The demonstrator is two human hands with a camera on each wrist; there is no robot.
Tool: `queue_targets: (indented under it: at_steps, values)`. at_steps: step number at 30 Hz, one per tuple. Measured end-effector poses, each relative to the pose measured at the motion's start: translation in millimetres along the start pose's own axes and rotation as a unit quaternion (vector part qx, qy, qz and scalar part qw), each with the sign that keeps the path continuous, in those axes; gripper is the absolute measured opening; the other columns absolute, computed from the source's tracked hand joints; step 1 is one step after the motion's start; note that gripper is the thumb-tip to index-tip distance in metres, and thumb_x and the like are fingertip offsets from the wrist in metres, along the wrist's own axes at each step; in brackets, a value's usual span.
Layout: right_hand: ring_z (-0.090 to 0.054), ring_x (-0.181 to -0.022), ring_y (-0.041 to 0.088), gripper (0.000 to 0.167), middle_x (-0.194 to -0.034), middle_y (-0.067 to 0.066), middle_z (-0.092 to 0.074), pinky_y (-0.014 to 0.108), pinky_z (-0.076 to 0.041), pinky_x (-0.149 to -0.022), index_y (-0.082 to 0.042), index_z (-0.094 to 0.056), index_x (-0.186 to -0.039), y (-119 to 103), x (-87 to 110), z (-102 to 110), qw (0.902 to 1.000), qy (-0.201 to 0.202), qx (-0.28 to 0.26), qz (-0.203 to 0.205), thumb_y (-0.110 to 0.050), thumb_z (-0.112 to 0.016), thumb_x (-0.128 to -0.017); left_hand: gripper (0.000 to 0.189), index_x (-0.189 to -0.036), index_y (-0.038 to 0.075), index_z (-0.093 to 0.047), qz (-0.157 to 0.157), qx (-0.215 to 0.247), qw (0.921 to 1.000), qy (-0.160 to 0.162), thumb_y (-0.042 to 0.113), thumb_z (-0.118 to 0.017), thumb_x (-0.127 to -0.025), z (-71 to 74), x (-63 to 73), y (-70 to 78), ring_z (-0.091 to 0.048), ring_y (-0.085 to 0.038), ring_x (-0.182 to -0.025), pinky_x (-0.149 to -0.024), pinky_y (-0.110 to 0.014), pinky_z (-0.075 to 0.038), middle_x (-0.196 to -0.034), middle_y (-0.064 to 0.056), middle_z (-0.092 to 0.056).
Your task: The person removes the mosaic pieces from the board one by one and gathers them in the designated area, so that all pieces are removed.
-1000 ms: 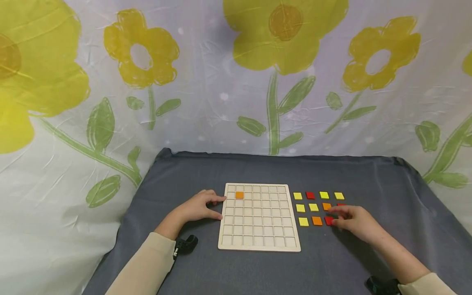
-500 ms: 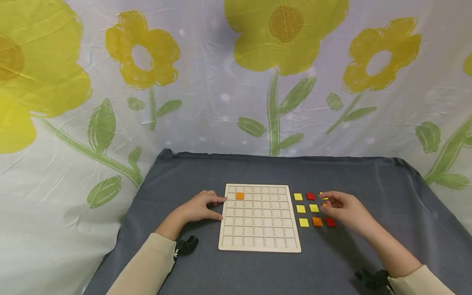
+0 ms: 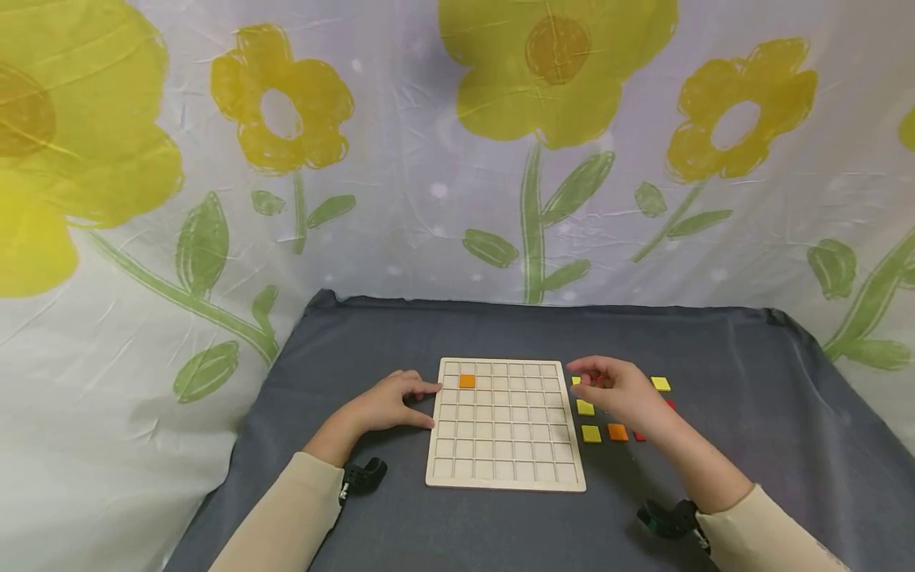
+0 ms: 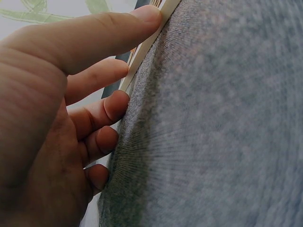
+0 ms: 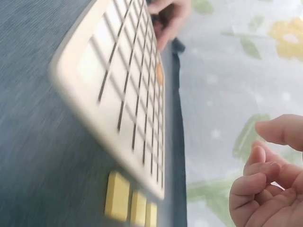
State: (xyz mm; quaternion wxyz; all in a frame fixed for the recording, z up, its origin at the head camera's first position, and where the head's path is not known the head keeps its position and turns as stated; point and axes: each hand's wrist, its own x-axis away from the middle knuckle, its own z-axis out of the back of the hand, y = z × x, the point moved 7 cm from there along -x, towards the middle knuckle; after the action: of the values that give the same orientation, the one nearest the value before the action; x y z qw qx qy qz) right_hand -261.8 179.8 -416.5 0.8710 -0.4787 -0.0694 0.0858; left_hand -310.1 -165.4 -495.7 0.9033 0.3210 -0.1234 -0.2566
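Note:
A pale wooden grid board [image 3: 503, 429] lies on the cloth, with one orange square tile [image 3: 467, 381] in a cell of its second row. My left hand [image 3: 386, 401] touches the board's left edge with thumb and index finger spread apart. In the left wrist view the other fingers [image 4: 105, 139] are loosely bent below the edge. Over the loose tiles, right of the board, hovers my right hand [image 3: 620, 391], fingers curled and thumb near them. Red shows between them in the head view; whether it is a held tile or one beneath is unclear. The right wrist view shows no tile there.
Loose tiles lie in rows right of the board, among them a yellow tile [image 3: 591, 434], an orange tile [image 3: 618, 432] and another yellow tile [image 3: 661, 384]. My right hand hides several. Grey cloth [image 3: 343, 334] covers the table; a flowered curtain [image 3: 415, 238] hangs behind.
My right hand has moved left and away from me, from the right end of the tile rows to near the board's upper right corner. My left hand stays at the board's edge.

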Motion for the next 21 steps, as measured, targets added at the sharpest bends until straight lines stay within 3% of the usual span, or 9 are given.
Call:
queue_targets:
  at_steps: [10,21]
  values:
    - [-0.051,-0.072,0.024,0.031,-0.094,0.008,-0.059,0.031,-0.041,-0.061,-0.009,-0.070,-0.125,-22.9,-23.5,-33.7,0.9993,-0.018,-0.009,0.031,-0.014,-0.075,-0.095,0.070,-0.142,0.016,-0.064,0.010,-0.005,0.9999,0.000,0.035,-0.090,-0.080,1.4,1.6,0.9,-0.042,-0.019,-0.088,-0.076,-0.037,-0.036,-0.093,0.002,-0.053]
    - [-0.052,-0.073,0.021,0.027,-0.093,0.006,-0.061,0.031,-0.041,-0.062,-0.010,-0.072,-0.122,-33.4,-46.5,-67.4,0.9981,-0.039,-0.037,0.031,-0.014,-0.075,-0.095,0.070,-0.143,0.018,-0.064,0.015,-0.007,0.9999,-0.002,0.036,-0.090,-0.080,0.1,0.0,-1.9,-0.042,-0.018,-0.088,-0.077,-0.037,-0.036,-0.094,0.004,-0.052]
